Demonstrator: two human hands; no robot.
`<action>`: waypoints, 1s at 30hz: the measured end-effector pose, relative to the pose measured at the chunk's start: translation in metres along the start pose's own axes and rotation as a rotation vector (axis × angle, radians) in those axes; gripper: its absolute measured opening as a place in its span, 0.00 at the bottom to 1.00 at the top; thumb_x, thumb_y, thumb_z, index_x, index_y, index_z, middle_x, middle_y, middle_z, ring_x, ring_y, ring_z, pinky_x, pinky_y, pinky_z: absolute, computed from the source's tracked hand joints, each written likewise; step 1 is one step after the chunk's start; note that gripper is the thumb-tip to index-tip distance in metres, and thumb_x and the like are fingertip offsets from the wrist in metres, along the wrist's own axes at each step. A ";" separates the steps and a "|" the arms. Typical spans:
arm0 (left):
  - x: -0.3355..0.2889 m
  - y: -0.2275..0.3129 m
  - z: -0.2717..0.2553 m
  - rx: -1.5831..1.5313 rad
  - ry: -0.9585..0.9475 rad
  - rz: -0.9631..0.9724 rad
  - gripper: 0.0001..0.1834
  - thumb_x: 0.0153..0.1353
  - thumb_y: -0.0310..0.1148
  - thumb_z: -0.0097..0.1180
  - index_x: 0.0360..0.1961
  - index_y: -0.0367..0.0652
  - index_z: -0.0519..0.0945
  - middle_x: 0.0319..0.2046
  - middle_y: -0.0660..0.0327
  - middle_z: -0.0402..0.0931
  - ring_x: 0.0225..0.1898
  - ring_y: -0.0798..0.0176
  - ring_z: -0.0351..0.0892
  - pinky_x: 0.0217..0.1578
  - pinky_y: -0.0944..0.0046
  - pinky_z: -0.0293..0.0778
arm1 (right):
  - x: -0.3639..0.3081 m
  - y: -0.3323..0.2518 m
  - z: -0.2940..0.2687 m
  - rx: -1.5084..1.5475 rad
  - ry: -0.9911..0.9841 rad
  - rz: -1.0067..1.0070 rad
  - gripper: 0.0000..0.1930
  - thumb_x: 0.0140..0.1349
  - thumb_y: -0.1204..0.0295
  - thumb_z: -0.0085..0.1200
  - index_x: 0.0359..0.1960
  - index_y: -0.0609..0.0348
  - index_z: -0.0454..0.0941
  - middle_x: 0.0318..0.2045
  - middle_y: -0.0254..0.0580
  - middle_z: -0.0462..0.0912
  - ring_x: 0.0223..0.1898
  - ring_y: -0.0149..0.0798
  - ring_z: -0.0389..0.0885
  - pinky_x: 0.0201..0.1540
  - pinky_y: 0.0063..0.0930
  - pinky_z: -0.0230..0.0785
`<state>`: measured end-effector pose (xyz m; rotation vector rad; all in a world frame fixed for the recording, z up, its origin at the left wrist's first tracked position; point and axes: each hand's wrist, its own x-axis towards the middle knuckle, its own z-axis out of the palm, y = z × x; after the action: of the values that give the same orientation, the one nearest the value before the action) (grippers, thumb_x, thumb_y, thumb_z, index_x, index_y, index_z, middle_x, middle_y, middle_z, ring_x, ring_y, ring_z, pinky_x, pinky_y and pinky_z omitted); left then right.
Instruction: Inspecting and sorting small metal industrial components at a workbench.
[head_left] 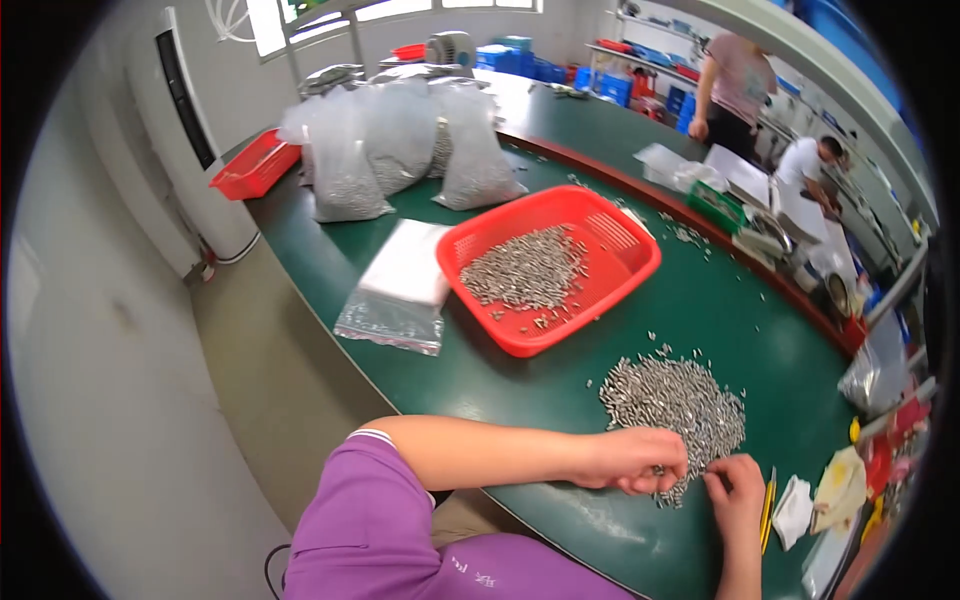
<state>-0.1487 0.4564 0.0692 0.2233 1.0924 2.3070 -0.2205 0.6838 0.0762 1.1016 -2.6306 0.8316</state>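
A heap of small silvery metal parts (672,395) lies on the green table in front of me. At its near edge my left hand (630,460) is closed, fingers curled, with a few metal bits showing by the fingertips; what it grips is too small to make out. Just right of it, my right hand (738,490) has thumb and fingers drawn together at the heap's edge, and anything between them is too small to name. Beyond the heap, a red plastic basket (610,275) holds more such parts, gathered toward its left side.
Clear plastic bags (393,290) lie left of the basket. Filled bags (345,165) stand behind, beside another red basket (257,168). A yellow pen-like tool (768,510) and white cloth (793,512) are near my right hand. Two people work beyond the table's raised brown edge (690,210).
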 end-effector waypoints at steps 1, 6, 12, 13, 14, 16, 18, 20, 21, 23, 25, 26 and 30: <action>0.000 -0.004 -0.003 0.007 -0.005 0.027 0.09 0.61 0.36 0.44 0.33 0.42 0.69 0.23 0.63 0.69 0.13 0.78 0.57 0.10 0.78 0.51 | 0.000 0.000 0.002 0.006 -0.013 0.003 0.06 0.42 0.80 0.58 0.23 0.59 0.74 0.25 0.42 0.74 0.31 0.44 0.72 0.34 0.33 0.65; 0.013 -0.020 -0.017 0.032 0.062 0.097 0.07 0.57 0.34 0.45 0.28 0.43 0.70 0.20 0.65 0.68 0.13 0.77 0.59 0.09 0.76 0.50 | -0.003 0.010 0.012 -0.040 -0.041 -0.119 0.06 0.45 0.83 0.53 0.25 0.62 0.69 0.25 0.44 0.69 0.29 0.43 0.70 0.32 0.29 0.63; 0.022 -0.014 -0.018 0.158 0.094 0.034 0.07 0.52 0.36 0.48 0.25 0.45 0.71 0.17 0.68 0.68 0.11 0.77 0.60 0.07 0.76 0.52 | -0.004 -0.011 -0.005 -0.082 -0.115 -0.005 0.08 0.60 0.68 0.49 0.35 0.58 0.75 0.35 0.46 0.77 0.38 0.44 0.76 0.43 0.31 0.66; 0.021 -0.015 -0.018 0.154 0.114 0.056 0.06 0.52 0.36 0.47 0.25 0.46 0.71 0.17 0.68 0.68 0.12 0.77 0.61 0.07 0.77 0.53 | -0.005 -0.013 -0.006 -0.071 -0.116 0.051 0.10 0.60 0.66 0.48 0.36 0.58 0.75 0.36 0.46 0.78 0.39 0.45 0.76 0.44 0.30 0.66; 0.020 -0.015 -0.019 0.171 0.120 0.067 0.06 0.52 0.36 0.47 0.25 0.46 0.71 0.17 0.69 0.68 0.12 0.78 0.61 0.07 0.77 0.53 | -0.005 -0.013 -0.006 -0.083 -0.097 0.092 0.10 0.61 0.65 0.48 0.37 0.57 0.75 0.37 0.46 0.78 0.39 0.44 0.76 0.44 0.30 0.66; 0.018 -0.015 -0.020 0.182 0.117 0.091 0.06 0.52 0.36 0.47 0.24 0.46 0.70 0.17 0.69 0.67 0.12 0.78 0.61 0.07 0.78 0.53 | -0.005 -0.011 -0.002 -0.009 -0.013 0.148 0.10 0.60 0.65 0.49 0.36 0.59 0.74 0.34 0.45 0.78 0.37 0.41 0.75 0.44 0.30 0.66; 0.016 -0.013 -0.021 0.171 0.125 0.100 0.06 0.50 0.35 0.48 0.22 0.45 0.71 0.17 0.68 0.67 0.12 0.76 0.61 0.08 0.76 0.53 | -0.004 -0.015 -0.003 0.019 0.053 0.136 0.09 0.60 0.67 0.50 0.35 0.60 0.73 0.32 0.43 0.77 0.35 0.39 0.74 0.43 0.29 0.66; 0.015 -0.014 -0.021 0.145 0.133 0.108 0.06 0.49 0.35 0.49 0.22 0.45 0.71 0.16 0.67 0.67 0.13 0.75 0.60 0.09 0.75 0.54 | -0.002 -0.018 -0.004 0.105 0.137 0.133 0.07 0.58 0.71 0.51 0.33 0.61 0.72 0.29 0.40 0.75 0.32 0.34 0.71 0.40 0.26 0.66; 0.015 -0.015 -0.020 0.147 0.130 0.104 0.06 0.49 0.35 0.49 0.22 0.45 0.71 0.16 0.67 0.67 0.13 0.75 0.60 0.09 0.75 0.54 | 0.000 -0.014 -0.004 0.104 0.141 0.137 0.07 0.58 0.71 0.51 0.33 0.61 0.72 0.29 0.40 0.75 0.32 0.34 0.71 0.40 0.26 0.66; 0.011 -0.015 -0.016 0.145 0.120 0.105 0.05 0.51 0.34 0.48 0.23 0.45 0.70 0.17 0.69 0.67 0.12 0.78 0.60 0.08 0.78 0.53 | 0.003 -0.003 -0.005 0.203 0.141 0.109 0.06 0.59 0.72 0.51 0.33 0.60 0.72 0.30 0.39 0.75 0.32 0.32 0.71 0.40 0.25 0.66; 0.014 -0.019 -0.016 0.123 0.065 0.080 0.05 0.53 0.34 0.48 0.27 0.45 0.69 0.18 0.68 0.68 0.12 0.78 0.60 0.08 0.78 0.53 | 0.003 0.007 -0.002 0.246 0.139 0.151 0.05 0.58 0.72 0.52 0.33 0.59 0.73 0.30 0.39 0.75 0.33 0.32 0.71 0.40 0.25 0.66; 0.012 -0.019 -0.015 0.128 0.031 0.062 0.05 0.54 0.34 0.48 0.28 0.45 0.69 0.18 0.68 0.68 0.13 0.78 0.60 0.08 0.78 0.53 | 0.006 0.015 0.004 0.340 0.147 0.128 0.03 0.53 0.78 0.50 0.30 0.60 0.71 0.28 0.36 0.72 0.30 0.30 0.69 0.36 0.22 0.64; 0.008 -0.016 -0.012 0.054 0.027 0.049 0.06 0.57 0.34 0.49 0.31 0.44 0.68 0.21 0.66 0.68 0.13 0.78 0.58 0.09 0.78 0.52 | 0.001 -0.007 -0.004 0.325 0.132 0.073 0.04 0.48 0.83 0.49 0.25 0.61 0.71 0.26 0.33 0.69 0.27 0.26 0.68 0.31 0.16 0.61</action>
<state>-0.1527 0.4613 0.0484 0.2429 1.1762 2.3313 -0.2164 0.6815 0.0825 0.9825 -2.4978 1.3357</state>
